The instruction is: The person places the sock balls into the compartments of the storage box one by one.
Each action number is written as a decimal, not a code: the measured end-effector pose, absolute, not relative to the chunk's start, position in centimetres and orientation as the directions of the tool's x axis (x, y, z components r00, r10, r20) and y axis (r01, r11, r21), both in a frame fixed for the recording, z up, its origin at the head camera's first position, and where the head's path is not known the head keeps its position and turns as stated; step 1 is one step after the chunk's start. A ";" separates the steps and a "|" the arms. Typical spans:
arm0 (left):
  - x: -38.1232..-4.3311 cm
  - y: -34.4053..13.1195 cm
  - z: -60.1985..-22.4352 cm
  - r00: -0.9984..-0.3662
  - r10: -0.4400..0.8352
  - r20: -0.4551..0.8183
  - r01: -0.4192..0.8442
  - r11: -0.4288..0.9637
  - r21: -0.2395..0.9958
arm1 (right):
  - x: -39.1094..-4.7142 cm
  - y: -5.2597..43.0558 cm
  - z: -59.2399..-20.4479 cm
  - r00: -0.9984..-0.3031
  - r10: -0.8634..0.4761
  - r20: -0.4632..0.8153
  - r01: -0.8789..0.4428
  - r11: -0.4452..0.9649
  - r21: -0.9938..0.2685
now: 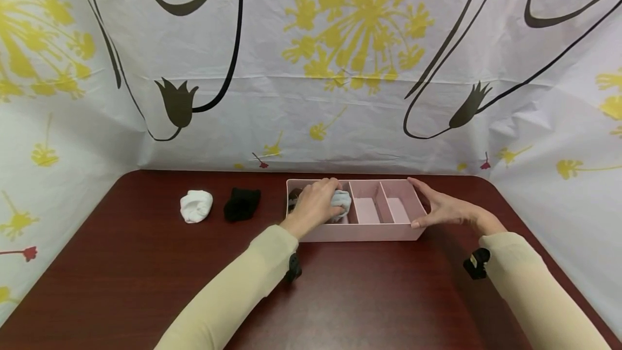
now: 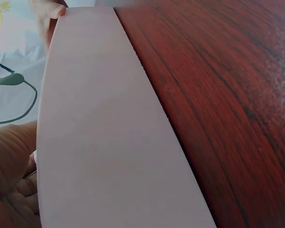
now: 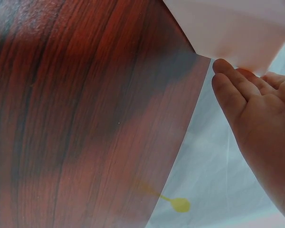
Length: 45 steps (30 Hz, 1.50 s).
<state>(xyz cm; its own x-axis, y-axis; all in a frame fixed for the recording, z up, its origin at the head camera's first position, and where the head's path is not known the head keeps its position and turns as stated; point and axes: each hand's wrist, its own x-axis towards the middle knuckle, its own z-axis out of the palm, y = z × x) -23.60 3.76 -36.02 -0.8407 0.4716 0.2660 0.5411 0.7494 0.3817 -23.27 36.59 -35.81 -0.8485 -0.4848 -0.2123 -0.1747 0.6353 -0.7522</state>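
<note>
A pink organizer box [image 1: 359,232] with divided compartments stands on the table. My left hand [image 1: 313,204] reaches into its left half and grips a light blue rolled sock [image 1: 342,202] between thumb and fingers, just left of a divider. In the left wrist view, the box's front wall [image 2: 99,114] hides most of this hand [image 2: 12,171] and the sock. At the box's right end, my right hand [image 1: 444,209] holds the end wall, thumb at the front corner and fingers toward the back corner. Its fingers [image 3: 230,90] lie against that wall in the right wrist view.
A white rolled sock [image 1: 196,206] and a black one [image 1: 242,204] lie on the table left of the box. Something dark brown [image 1: 293,196] sits in the leftmost compartment, partly behind my left hand. A patterned cloth [image 1: 272,123] hangs behind the dark red table [image 1: 369,296].
</note>
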 end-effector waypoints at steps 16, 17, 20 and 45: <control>-24.0 4.7 -36.8 -0.808 0.515 0.285 0.570 0.805 0.162 | -23.3 36.5 -35.7 -0.851 -0.483 -0.208 -0.183 0.643 -0.743; -24.0 4.8 -36.8 -0.812 0.514 0.277 0.565 0.810 0.156 | -23.3 36.5 -35.7 -0.850 -0.483 -0.208 -0.183 0.643 -0.744; -24.1 5.0 -36.8 -0.817 0.512 0.264 0.556 0.821 0.128 | -23.3 36.4 -35.7 -0.850 -0.485 -0.206 -0.184 0.640 -0.746; -23.5 4.7 -36.6 -0.820 0.516 0.249 0.560 0.813 0.161 | -23.1 36.4 -35.5 -0.845 -0.494 -0.203 -0.210 0.657 -0.724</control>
